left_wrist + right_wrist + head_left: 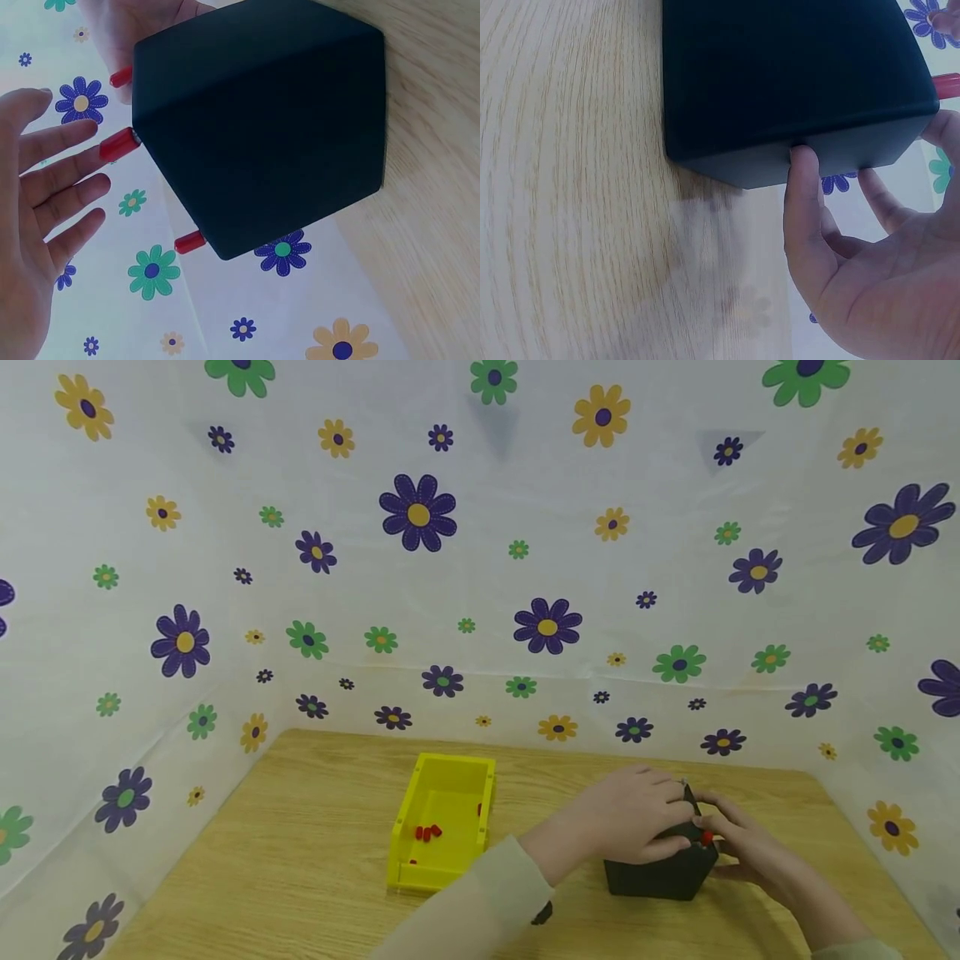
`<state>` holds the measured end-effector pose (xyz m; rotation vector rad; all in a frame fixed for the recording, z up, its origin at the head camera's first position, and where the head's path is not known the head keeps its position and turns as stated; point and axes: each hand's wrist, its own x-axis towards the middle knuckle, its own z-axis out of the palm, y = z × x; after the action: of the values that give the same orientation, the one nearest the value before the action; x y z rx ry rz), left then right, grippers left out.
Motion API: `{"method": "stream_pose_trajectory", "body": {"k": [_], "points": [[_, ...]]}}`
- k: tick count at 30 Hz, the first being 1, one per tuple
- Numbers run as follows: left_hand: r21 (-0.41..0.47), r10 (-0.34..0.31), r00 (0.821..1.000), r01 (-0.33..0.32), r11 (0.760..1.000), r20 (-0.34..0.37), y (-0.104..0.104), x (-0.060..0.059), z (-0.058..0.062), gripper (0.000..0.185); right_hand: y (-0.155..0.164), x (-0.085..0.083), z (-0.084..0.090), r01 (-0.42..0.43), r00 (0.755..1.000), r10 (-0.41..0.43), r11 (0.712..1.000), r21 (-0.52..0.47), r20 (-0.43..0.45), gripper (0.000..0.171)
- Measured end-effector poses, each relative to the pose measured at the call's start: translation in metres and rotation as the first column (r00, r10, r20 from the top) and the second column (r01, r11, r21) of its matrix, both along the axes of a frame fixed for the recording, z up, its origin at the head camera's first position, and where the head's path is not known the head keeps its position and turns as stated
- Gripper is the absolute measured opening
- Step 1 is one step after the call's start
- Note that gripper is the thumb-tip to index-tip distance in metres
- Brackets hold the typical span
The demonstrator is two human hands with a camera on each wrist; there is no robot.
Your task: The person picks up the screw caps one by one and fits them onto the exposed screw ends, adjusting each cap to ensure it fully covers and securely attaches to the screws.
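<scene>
Black box (660, 868) stands on the wooden table (300, 860) at the lower right of the head view, with small red pegs (118, 143) sticking out of its top. Left hand (633, 818) lies over the box top, fingers (64, 161) straight and spread, gripping nothing. Right hand (746, 843) touches the box's right side, thumb (802, 202) pressed against the edge, fingers relaxed. Just left of the box sits a yellow tray (401, 847) holding red pieces (427, 832).
</scene>
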<state>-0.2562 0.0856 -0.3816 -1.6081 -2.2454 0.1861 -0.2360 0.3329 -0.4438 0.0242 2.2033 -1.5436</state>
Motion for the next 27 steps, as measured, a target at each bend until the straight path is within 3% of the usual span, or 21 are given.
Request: {"method": "stream_pose_trajectory", "body": {"k": [27], "points": [[-0.009,0.070,0.998,-0.070,0.997,-0.002,-0.029,-0.002,0.007,0.041,0.000,0.000,0.000,0.006,1.000,-0.006,1.000,0.014,0.002,0.069]]}}
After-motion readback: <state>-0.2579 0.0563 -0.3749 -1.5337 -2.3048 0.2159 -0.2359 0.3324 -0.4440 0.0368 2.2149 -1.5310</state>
